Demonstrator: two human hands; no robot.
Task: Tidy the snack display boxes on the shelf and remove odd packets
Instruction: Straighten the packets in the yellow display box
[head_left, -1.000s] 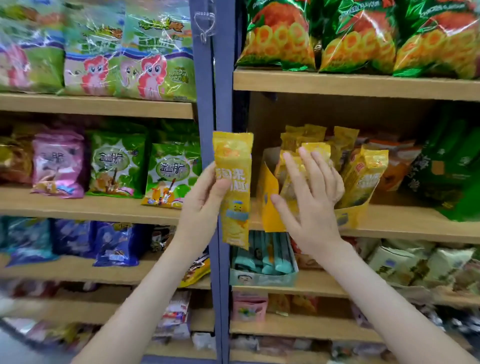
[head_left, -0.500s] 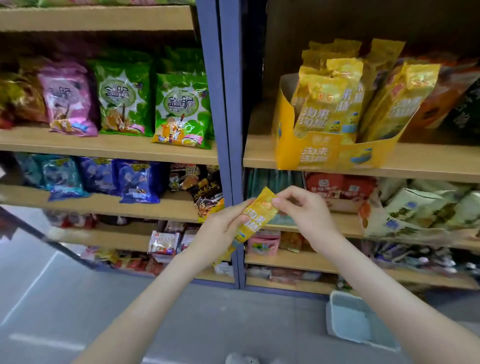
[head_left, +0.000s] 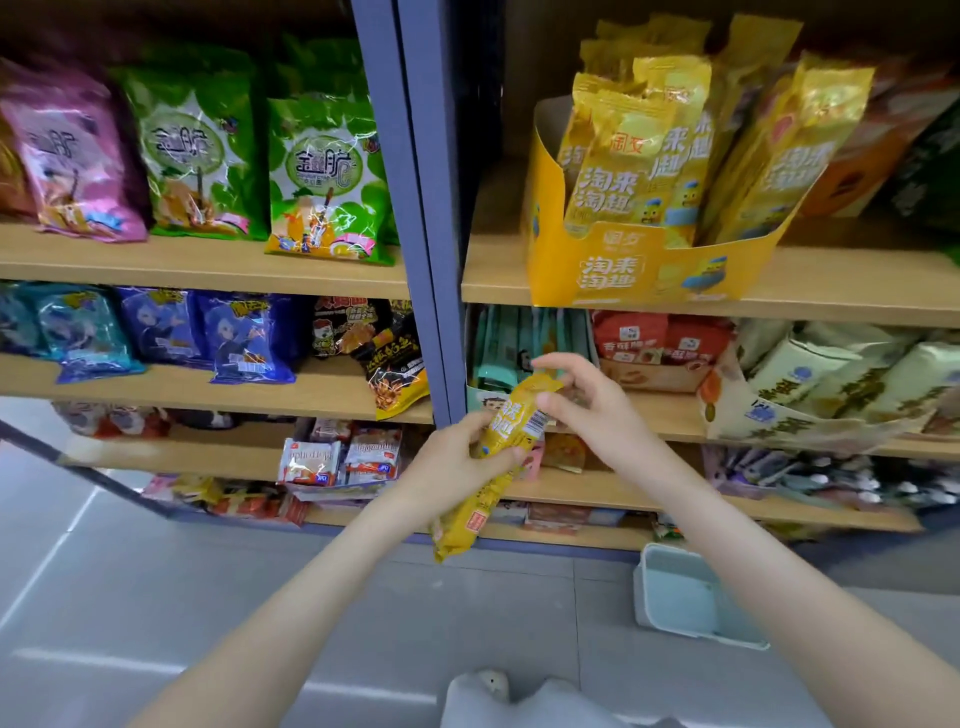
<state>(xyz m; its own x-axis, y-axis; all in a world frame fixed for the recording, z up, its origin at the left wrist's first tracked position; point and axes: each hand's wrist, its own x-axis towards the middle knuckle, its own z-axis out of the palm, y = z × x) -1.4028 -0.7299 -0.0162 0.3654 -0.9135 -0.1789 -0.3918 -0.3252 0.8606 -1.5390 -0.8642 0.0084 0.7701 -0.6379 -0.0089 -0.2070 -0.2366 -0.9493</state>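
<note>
My left hand (head_left: 460, 460) is wrapped round the middle of a long yellow packet (head_left: 514, 423), fingers and thumb curled about it. My right hand (head_left: 587, 402) pinches the packet's top end between thumb and fingertips. The packet is tilted in the air, its top end up toward the right and its bottom end hanging down past my left wrist. It sits in front of the blue upright post (head_left: 415, 208) and lower than the shelf board (head_left: 857, 283) that carries the yellow display box (head_left: 618, 275). That box stands at the front edge of the board, with matching packets (head_left: 644, 156) upright inside it, some leaning to the right. On the floor (head_left: 260, 597) under my right forearm sits 1 pale blue bin (head_left: 680, 597), apart from the packet I hold
</note>
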